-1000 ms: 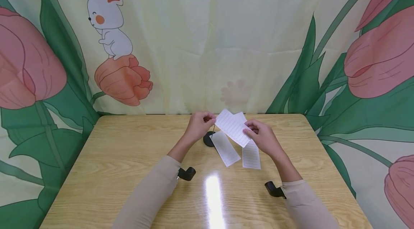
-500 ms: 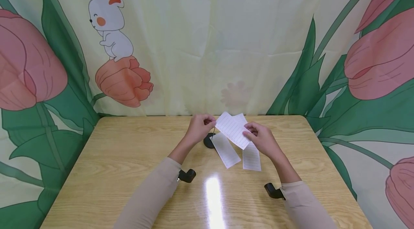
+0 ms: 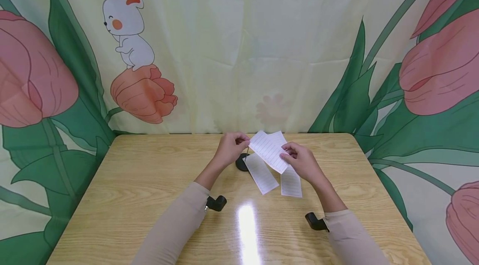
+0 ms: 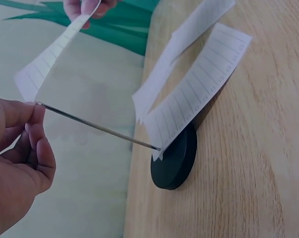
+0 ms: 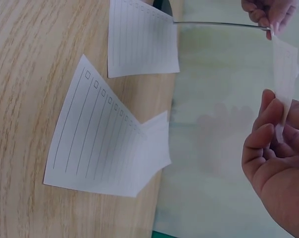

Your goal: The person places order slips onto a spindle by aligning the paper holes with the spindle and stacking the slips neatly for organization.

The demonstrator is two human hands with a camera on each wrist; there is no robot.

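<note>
A lined paper slip [image 3: 266,150] is held in the air between both hands. My left hand [image 3: 231,149] pinches its corner at the top of a thin metal spike [image 4: 100,128]. Thumb and fingers of my right hand [image 3: 302,160] pinch the slip's other end. The spike rises from a round black base [image 4: 175,166] on the table. Low on the spike sits another lined slip [image 4: 199,82], its corner pierced near the base. Whether the tip has gone through the held slip is hidden by the left fingers.
More lined slips [image 5: 92,144] lie overlapping on the wooden table [image 3: 149,173], right of the spike base and partly under the held slip. A printed curtain [image 3: 224,48] hangs behind the table's far edge. Each wrist carries a black camera mount [image 3: 217,203].
Both hands keep nearly the same place and hold on the slip. The right hand has shifted very slightly to the left; the slips below have not moved.
</note>
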